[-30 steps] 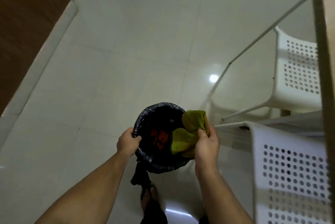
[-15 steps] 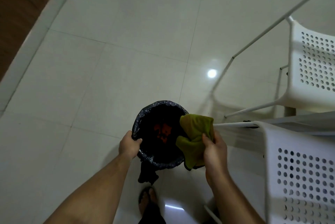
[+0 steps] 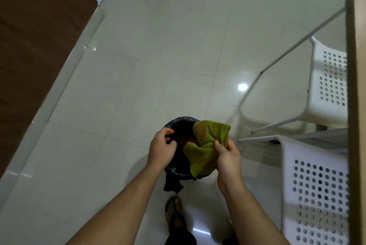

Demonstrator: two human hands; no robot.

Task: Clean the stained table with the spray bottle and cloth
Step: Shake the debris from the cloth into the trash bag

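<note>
The right hand [image 3: 227, 157] pinches the green cloth [image 3: 206, 145] over the bin [image 3: 178, 173] the left hand [image 3: 161, 147] grips; shake gently so crumbs fall inside

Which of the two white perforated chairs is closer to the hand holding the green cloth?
The chair at lower right, whose top edge lies just beside the right hand; the other chair stands farther up.

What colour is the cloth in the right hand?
Olive green; the cloth shows clearly in the head view, held over the bin.
</note>
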